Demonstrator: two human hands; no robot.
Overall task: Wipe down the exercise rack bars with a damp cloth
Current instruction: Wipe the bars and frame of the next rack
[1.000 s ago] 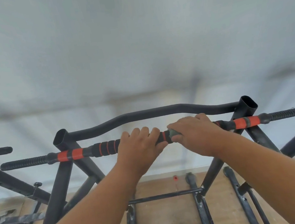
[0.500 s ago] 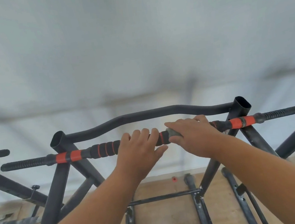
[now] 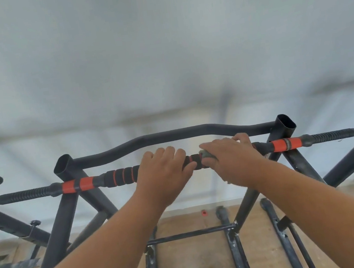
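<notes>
The padded pull-up bar [image 3: 118, 176] spans mid-frame. Our right hand [image 3: 232, 160] grips the grey cloth [image 3: 205, 153] around it at centre; our left hand [image 3: 165, 171] curls over the foam beside it. We risk the cloth snagging on the foam ridges or slipping free, and the rack's uprights [image 3: 68, 206] rocking if we lean.

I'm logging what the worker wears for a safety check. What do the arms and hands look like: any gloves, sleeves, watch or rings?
Both arms are bare up to the frame's lower edge: no sleeves show. The left hand and right hand wear no gloves. No watch, wristband or ring is visible on the parts in view.
</notes>
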